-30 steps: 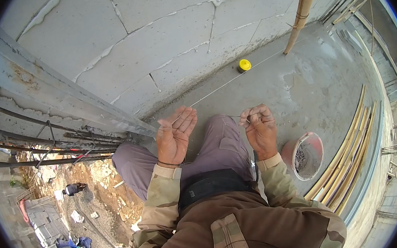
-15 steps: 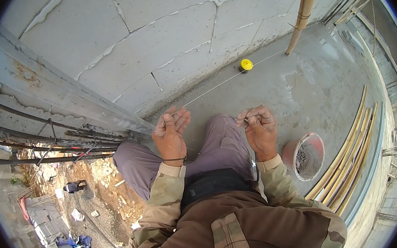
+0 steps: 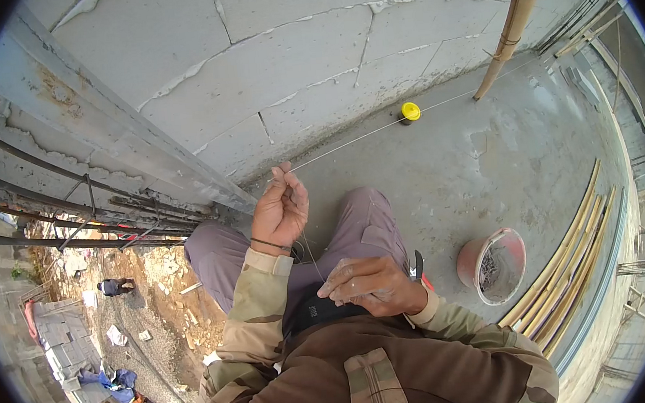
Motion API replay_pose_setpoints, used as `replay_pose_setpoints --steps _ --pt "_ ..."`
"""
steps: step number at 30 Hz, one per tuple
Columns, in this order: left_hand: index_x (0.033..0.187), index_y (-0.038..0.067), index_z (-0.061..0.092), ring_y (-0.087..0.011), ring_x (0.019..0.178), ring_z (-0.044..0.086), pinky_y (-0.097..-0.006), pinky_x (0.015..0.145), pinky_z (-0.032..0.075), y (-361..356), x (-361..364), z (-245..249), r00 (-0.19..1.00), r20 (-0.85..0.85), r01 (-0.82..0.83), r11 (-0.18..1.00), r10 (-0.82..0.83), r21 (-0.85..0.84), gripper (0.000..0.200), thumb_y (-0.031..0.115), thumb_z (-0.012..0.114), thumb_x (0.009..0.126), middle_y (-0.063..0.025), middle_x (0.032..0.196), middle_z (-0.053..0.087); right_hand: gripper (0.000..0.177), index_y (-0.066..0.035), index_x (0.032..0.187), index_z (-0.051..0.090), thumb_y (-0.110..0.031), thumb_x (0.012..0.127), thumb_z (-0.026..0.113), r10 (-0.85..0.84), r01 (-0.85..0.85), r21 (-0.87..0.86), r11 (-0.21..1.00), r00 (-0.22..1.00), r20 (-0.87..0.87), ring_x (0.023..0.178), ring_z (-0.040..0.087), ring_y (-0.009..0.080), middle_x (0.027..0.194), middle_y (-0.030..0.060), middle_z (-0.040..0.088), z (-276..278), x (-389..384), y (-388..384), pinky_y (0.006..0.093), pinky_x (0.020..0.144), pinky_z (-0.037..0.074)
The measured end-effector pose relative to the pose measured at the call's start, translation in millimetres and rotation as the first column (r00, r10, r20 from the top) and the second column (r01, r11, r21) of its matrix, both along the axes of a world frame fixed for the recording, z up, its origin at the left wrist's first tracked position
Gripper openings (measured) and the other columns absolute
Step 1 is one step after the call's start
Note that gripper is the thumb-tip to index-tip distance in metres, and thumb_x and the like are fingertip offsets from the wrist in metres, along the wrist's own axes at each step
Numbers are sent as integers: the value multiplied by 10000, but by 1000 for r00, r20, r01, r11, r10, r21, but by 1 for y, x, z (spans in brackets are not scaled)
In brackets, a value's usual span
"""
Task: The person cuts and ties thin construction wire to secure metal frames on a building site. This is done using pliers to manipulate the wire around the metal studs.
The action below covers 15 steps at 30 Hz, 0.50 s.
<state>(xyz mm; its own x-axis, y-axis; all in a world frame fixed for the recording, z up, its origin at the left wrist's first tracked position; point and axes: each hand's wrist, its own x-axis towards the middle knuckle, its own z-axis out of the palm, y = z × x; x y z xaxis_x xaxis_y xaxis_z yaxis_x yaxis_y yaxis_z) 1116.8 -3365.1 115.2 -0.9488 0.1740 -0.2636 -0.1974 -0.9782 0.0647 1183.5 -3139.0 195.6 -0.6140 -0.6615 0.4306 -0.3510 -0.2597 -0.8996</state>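
Observation:
My left hand point(image 3: 281, 211) is raised near the wall's foot, thumb and fingertips pinched on a thin white string point(image 3: 348, 145). The string runs taut from there along the block wall, past a small yellow-topped dark object point(image 3: 410, 112), toward the far end. A slack length hangs below the left hand toward my right hand point(image 3: 372, 283). In front of my waist, that right hand is closed with its fingertips together where the slack string ends. Most of what lies inside its fingers is hidden.
A block wall point(image 3: 286, 51) rises ahead, with a leaning bamboo pole point(image 3: 508, 39). On the right are a bucket point(image 3: 469, 264) and long wooden strips point(image 3: 567, 280). Rebar point(image 3: 88, 241) borders a drop on the left; a person point(image 3: 117, 286) is far below.
My right hand has moved down and left to my waist, turning palm inward. My left hand has risen slightly, and its fingers have closed into a pinch on the string.

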Motion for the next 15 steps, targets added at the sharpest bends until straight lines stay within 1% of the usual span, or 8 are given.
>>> replay_pose_setpoints --steps 4,6,7,8,9,10,13,15 --pt "1255 12 618 -97 703 634 -229 626 540 -5 -5 19 987 -92 112 972 -133 -209 361 262 669 999 -40 872 694 176 16 989 710 104 843 666 102 -88 162 983 991 -82 907 724 285 1028 151 739 -7 0 -11 355 750 587" --pt "1406 -12 518 -72 600 524 -214 531 413 -1 0 40 968 -140 92 814 -209 -574 542 259 711 979 -30 786 649 186 11 994 715 98 836 672 118 -91 268 959 989 -86 889 725 273 1010 142 739 -4 -4 -8 354 760 587" --pt "1406 -12 518 -72 600 524 -214 531 413 -1 2 46 966 -140 98 813 -215 -574 542 259 711 979 -30 786 649 173 8 992 717 75 835 688 49 -49 283 958 999 7 870 725 273 1002 143 734 2 -13 -1 354 755 580" --pt "1464 -18 439 -73 599 531 -207 534 396 -2 5 51 944 -147 112 708 -295 -697 669 287 740 950 -26 766 649 163 5 991 720 51 835 704 -23 -8 301 954 995 101 850 725 272 993 144 730 8 -23 5 355 750 573" --pt "1521 -24 360 -74 598 538 -200 536 378 -1 9 54 916 -139 118 586 -376 -802 802 315 769 921 -22 746 650 156 2 989 723 35 837 712 -173 164 289 943 985 5 812 718 279 972 146 723 12 -34 6 356 717 560" --pt "1521 -24 360 -74 598 538 -200 536 378 2 13 56 912 -132 131 583 -388 -802 802 315 769 921 -22 746 650 150 -1 988 727 18 840 720 -322 334 263 905 943 -87 774 712 286 952 148 715 16 -45 8 358 684 547" --pt "1531 -31 330 -75 570 537 -198 544 395 9 20 62 906 -116 96 465 -407 -880 908 349 822 869 -19 709 647 138 10 995 736 -33 864 740 -533 542 366 756 835 -137 833 704 261 952 153 711 25 -70 1 329 698 518" --pt "1519 -43 344 -75 572 547 -202 548 409 13 24 64 916 -127 60 445 -380 -894 900 328 836 863 -19 705 651 159 8 1013 730 -34 860 741 -462 480 433 763 873 -154 831 692 279 969 159 704 22 -82 -4 351 706 514"
